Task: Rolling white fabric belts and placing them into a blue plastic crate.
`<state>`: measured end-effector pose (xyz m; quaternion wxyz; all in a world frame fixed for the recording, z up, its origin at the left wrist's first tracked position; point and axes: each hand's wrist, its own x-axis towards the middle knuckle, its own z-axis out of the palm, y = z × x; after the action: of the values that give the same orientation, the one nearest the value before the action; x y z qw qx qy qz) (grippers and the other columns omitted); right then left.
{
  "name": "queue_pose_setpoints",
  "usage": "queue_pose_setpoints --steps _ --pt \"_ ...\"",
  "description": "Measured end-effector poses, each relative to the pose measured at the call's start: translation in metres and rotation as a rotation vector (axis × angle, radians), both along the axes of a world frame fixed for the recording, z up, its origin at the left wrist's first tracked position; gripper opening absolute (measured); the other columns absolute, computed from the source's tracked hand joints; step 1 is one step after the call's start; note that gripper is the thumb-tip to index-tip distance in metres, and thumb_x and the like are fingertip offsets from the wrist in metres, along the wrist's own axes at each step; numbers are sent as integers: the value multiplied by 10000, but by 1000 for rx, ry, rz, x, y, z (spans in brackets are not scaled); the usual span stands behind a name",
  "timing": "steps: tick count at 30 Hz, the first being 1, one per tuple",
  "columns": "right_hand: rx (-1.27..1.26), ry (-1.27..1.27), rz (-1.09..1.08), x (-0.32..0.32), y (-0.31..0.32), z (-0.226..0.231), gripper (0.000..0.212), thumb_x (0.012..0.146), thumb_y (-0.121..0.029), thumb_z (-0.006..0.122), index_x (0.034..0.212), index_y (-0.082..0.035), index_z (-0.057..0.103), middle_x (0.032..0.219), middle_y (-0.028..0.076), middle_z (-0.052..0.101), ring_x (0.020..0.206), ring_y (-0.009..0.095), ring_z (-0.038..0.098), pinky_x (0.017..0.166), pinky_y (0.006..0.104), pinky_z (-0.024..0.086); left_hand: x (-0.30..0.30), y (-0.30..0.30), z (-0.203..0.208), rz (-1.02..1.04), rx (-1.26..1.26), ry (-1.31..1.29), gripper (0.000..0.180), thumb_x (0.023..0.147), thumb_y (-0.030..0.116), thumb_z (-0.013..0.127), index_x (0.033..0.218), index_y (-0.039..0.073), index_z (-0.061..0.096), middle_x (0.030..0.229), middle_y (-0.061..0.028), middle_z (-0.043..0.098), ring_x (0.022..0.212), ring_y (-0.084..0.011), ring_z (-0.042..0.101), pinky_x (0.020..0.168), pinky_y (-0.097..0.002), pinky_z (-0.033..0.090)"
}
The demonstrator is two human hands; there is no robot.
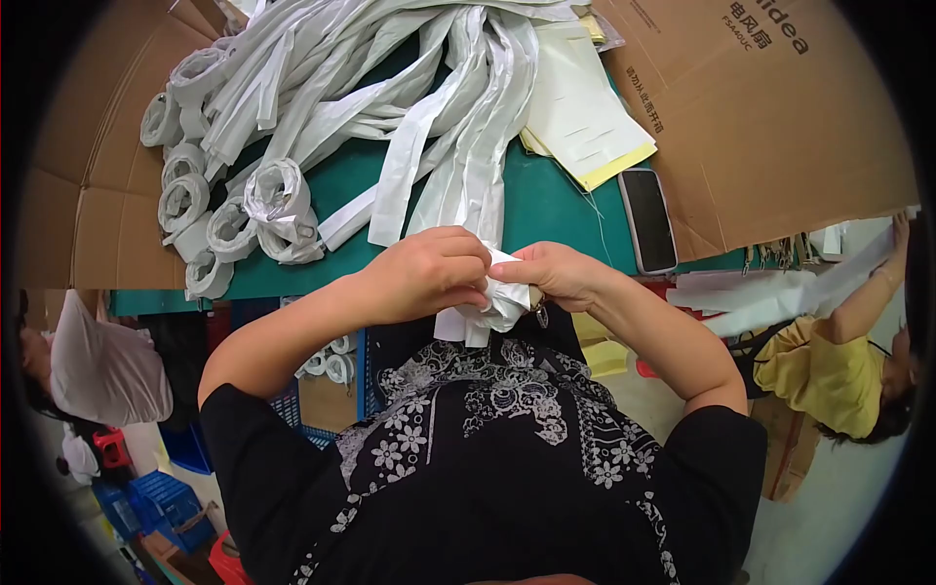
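Observation:
At the table's near edge, both my hands are closed on a crumpled white paper-like strip [504, 310], partly rolled up. My left hand [429, 276] grips it from the left with bent fingers. From the right, my right hand [561, 277] pinches it between thumb and fingers. A small metal piece [542, 315] shows below my right hand; its kind is unclear. Long white strips [466, 117] run from a large heap at the back down toward my hands. Several rolled white strips [276, 191] lie in a cluster to the left.
A green tabletop [570, 219] lies beneath everything. On the right are white and yellow sheets [590, 117], a phone [647, 220] and a large cardboard piece [770, 117]. More cardboard [107, 166] stands left. Below the table is a blue crate [369, 375]. People work at both sides.

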<state>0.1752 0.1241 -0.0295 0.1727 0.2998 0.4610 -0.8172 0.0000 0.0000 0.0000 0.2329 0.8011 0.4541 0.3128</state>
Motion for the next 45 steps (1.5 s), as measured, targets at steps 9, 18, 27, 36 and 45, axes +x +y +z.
queue_pose_setpoints --steps 9,18,27,36,45 --pt "-56 19 -38 -7 -8 2 295 862 -269 585 971 5 587 866 50 625 731 99 599 612 244 489 -1 -3 7 -8 368 405 181 634 123 628 712 46 485 785 -63 530 782 -230 551 704 -333 462" --pt "33 158 -77 -14 -23 7 293 942 -250 405 1075 -24 538 980 55 593 862 126 586 730 288 497 8 -12 -7 231 558 466 183 654 126 545 809 32 520 710 -39 442 669 -180 469 627 -298 419" --pt "543 471 24 -37 -22 48 379 827 -121 600 1176 -6 509 1027 22 535 883 96 513 791 250 434 -42 -52 20 712 310 171 684 595 129 743 1205 60 442 907 -139 608 782 -322 603 705 -383 483" --pt "1197 218 -476 -50 40 -40 280 809 -295 605 855 -23 650 686 61 632 634 145 588 609 266 456 -294 -125 -23 1707 19 136 510 803 289 519 1178 -20 364 1090 -218 504 900 -325 552 814 -388 425" --pt "1300 -178 -104 -66 66 -60 386 785 -341 554 714 30 632 595 118 601 597 202 615 572 297 474 -147 -46 33 1340 287 311 276 823 225 586 1054 74 594 1021 -142 579 894 -250 571 763 -358 462"
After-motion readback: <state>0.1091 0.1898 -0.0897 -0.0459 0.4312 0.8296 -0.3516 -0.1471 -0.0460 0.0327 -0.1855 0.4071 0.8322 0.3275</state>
